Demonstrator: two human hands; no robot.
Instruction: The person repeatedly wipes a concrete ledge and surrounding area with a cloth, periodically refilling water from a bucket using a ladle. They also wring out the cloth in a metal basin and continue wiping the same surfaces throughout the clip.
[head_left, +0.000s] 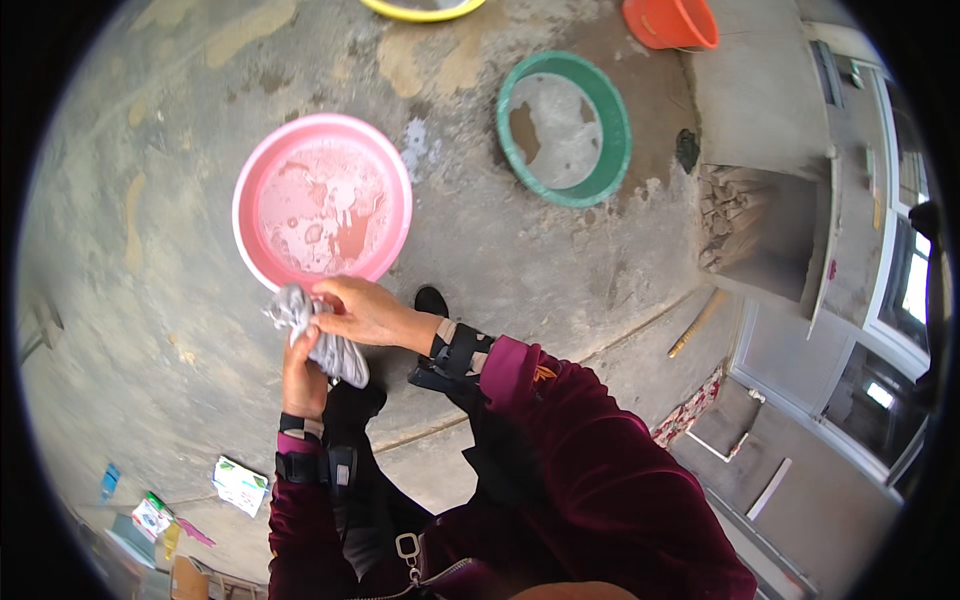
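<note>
In both hands I hold a grey fabric piece (pixel 340 358), bunched at its upper end and rounded at its lower end; its exact kind I cannot tell. My left hand (pixel 303 378) grips it from below, fingers closed and partly hidden. Reaching in from the right, my right hand (pixel 370 312) pinches its upper part between thumb and fingers. The piece is at the near rim of a pink basin (pixel 243 215), which holds sudsy water (pixel 325 205). Both wrists wear dark straps.
A green basin (pixel 617 150) with foamy water stands at the far right. Beyond it are an orange bucket (pixel 665 22) and a yellow-rimmed basin (pixel 425 14). Packets (pixel 240 485) lie on the concrete floor at lower left. A stick (pixel 697 323) lies right, near a recess in the wall.
</note>
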